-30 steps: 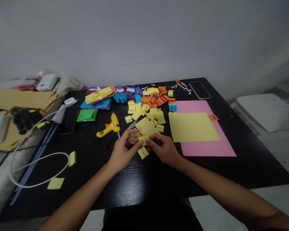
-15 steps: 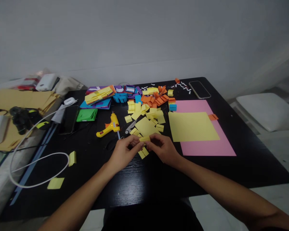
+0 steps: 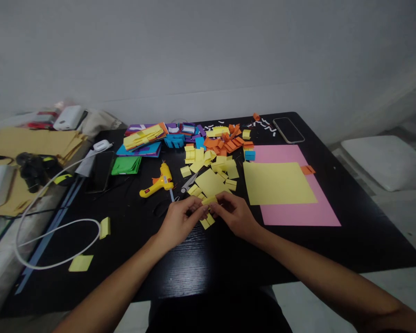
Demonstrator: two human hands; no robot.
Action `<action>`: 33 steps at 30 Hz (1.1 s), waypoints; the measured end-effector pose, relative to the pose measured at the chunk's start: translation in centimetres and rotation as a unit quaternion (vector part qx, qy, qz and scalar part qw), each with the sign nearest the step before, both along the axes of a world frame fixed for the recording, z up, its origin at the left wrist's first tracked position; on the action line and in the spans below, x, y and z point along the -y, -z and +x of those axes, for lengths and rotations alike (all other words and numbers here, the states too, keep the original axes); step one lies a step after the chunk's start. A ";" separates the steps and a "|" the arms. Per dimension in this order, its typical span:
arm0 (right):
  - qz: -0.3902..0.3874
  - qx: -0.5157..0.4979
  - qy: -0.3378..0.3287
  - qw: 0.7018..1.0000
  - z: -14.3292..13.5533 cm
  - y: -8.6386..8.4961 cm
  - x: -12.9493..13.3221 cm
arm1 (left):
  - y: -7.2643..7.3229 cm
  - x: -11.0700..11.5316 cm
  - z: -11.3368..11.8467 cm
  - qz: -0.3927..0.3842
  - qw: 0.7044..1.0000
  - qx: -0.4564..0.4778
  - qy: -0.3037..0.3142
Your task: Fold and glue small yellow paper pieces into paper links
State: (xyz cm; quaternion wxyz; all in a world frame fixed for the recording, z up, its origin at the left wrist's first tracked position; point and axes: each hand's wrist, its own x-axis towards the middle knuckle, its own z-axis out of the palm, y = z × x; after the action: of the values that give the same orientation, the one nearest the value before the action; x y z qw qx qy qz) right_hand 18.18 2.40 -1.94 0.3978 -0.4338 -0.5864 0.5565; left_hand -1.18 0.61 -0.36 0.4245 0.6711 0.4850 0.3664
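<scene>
A small folded piece of yellow paper [image 3: 209, 200] is pinched between my two hands above the black table. My left hand [image 3: 180, 219] grips its left end, thumb and fingers closed. At its right end, my right hand [image 3: 236, 215] holds it between thumb and fingers. Under and just beyond my hands lie more folded yellow pieces [image 3: 208, 221] and a larger yellow square [image 3: 211, 182]. Scissors [image 3: 187, 184] rest partly beneath the yellow paper, left of the square. My fingers hide part of the held piece.
A yellow glue gun [image 3: 158, 181] lies left of the scissors. Orange folded pieces [image 3: 225, 144] and green paper [image 3: 126, 165] sit farther back. To the right, a yellow sheet [image 3: 280, 183] overlaps a pink sheet [image 3: 298, 215]. A white cable [image 3: 58, 227] loops at left; a phone [image 3: 288, 130] lies far right.
Both hands keep hold of the yellow paper in nearly the same place, with only slight finger movement. The whole view has shifted a little.
</scene>
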 end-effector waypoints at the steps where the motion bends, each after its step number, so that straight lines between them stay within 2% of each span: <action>1: -0.002 -0.008 0.001 1.000 0.0 0.1 0.0 | -0.1 0.0 0.0 0.004 1.000 -0.004 0.001; 10: -0.037 -0.042 -0.017 0.998 0.2 0.2 -0.8 | -0.3 0.1 0.0 0.103 0.990 -0.091 0.021; 13: -0.061 -0.077 -0.009 0.995 0.2 0.4 -1.0 | -0.4 -0.4 -0.7 0.154 0.980 -0.121 -0.028; 15: -0.075 -0.102 0.004 0.992 0.1 0.6 -1.1 | -0.5 -1.3 -1.8 0.170 0.970 -0.142 -0.097; 18: -0.088 -0.122 0.036 0.988 0.1 0.8 -1.3 | -0.4 -3.0 -4.4 0.162 0.950 -0.187 -0.191; 20: -0.086 -0.124 0.046 0.987 0.2 0.8 -1.4 | -0.3 -4.0 -6.1 0.138 0.935 -0.233 -0.230; 23: -0.062 -0.109 0.039 0.991 0.3 0.7 -1.6 | 0.0 -4.9 -7.8 0.112 0.891 -0.353 -0.264; 26: -0.048 -0.112 0.051 0.991 0.3 0.7 -1.8 | 0.3 -5.1 -8.2 0.070 0.853 -0.447 -0.261; 28: -0.052 -0.121 0.068 0.989 0.3 0.7 -1.8 | 0.5 -5.1 -8.1 0.039 0.838 -0.484 -0.250; 31: -0.055 -0.122 0.082 0.988 0.2 0.7 -1.9 | 0.4 -5.1 -7.9 0.015 0.830 -0.502 -0.242; 33: -0.051 -0.121 0.083 0.988 0.2 0.8 -2.0 | 0.2 -5.2 -7.9 0.028 0.838 -0.489 -0.242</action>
State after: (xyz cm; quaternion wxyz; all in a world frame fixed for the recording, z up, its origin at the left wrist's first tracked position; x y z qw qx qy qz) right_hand 18.38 4.36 -2.76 0.4878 -0.4298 -0.4670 0.5993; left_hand -9.05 5.76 -0.53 0.0111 0.6360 0.7657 0.0953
